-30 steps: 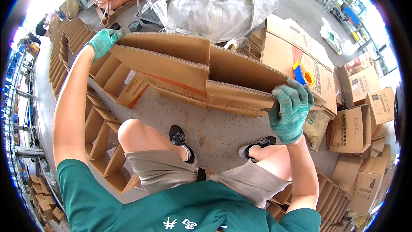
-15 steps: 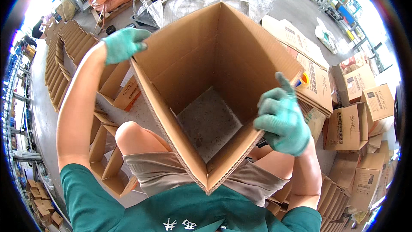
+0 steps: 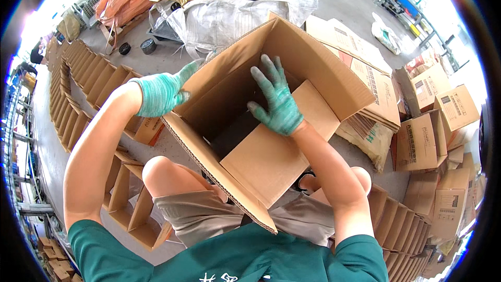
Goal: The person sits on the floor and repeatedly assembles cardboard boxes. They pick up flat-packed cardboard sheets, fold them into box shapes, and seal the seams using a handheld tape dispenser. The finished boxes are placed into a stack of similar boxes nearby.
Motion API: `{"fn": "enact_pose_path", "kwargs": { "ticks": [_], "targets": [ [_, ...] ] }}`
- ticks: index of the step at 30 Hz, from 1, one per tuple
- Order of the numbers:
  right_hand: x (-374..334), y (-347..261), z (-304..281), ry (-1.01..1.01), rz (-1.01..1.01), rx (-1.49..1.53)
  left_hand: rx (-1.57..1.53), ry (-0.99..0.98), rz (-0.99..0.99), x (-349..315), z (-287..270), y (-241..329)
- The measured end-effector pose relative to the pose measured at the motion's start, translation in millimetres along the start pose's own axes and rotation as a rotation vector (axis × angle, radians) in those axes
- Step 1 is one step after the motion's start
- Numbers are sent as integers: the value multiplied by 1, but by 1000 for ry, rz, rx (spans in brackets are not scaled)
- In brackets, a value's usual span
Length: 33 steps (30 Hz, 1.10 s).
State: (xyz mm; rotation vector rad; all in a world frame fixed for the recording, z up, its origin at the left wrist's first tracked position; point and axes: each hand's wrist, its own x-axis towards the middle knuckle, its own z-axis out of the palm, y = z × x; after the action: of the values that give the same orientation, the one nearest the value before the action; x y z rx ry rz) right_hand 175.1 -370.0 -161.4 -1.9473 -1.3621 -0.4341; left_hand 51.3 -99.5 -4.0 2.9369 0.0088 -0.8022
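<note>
A brown cardboard box [image 3: 318, 63] stands tilted between my bent knees, its mouth facing me. One flap [image 3: 271, 167] on the near right side lies folded inward across part of the opening. My left hand [image 3: 159, 93], in a green knit glove, grips the rim at the box's left side, one finger stretched along the edge. In the mouth of the box is my right hand [image 3: 276, 99], gloved alike, with fingers spread and nothing held. Its wrist passes over the folded flap. Deep inside, the box is dark, and its bottom is hard to make out.
Rows of open cardboard boxes [image 3: 96, 81] curve along the left, with more rows [image 3: 396, 224] at lower right. Flattened cartons [image 3: 376, 86] are stacked at right, near printed boxes [image 3: 417, 144]. Large white sacks [image 3: 229, 18] and an orange sack [image 3: 125, 0] lie beyond the box.
My right hand has left the right rim and moved inward over the opening. The near right flap has folded in, covering floor that showed through the box. My left hand has shifted slightly down and right.
</note>
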Motion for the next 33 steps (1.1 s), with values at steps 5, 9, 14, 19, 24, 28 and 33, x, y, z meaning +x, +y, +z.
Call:
{"fn": "enact_pose_path", "kwargs": {
  "ticks": [5, 9, 14, 19, 24, 28, 33],
  "targets": [
    [42, -17, 11, -38, -58, -291, 43, -73, 45, -9, 6, 7],
    [43, -25, 3, 135, -116, -214, -88, 7, 91, -14, 8, 10],
    [21, -9, -13, -165, -85, -183, -131, 13, 232, -5, 9, 12],
    [-39, 10, -4, -390, 29, -302, -124, 420, 322, 9, 19, 8],
    [-40, 15, -8, -547, 110, -301, -308, 665, 331, 59, 20, 22],
    [-48, 66, -15, -677, -126, 4, -211, 1089, 378, 154, 71, 31],
    [14, 0, -145, -24, 399, -232, -96, 943, -89, 194, 117, 41]
  ]
}}
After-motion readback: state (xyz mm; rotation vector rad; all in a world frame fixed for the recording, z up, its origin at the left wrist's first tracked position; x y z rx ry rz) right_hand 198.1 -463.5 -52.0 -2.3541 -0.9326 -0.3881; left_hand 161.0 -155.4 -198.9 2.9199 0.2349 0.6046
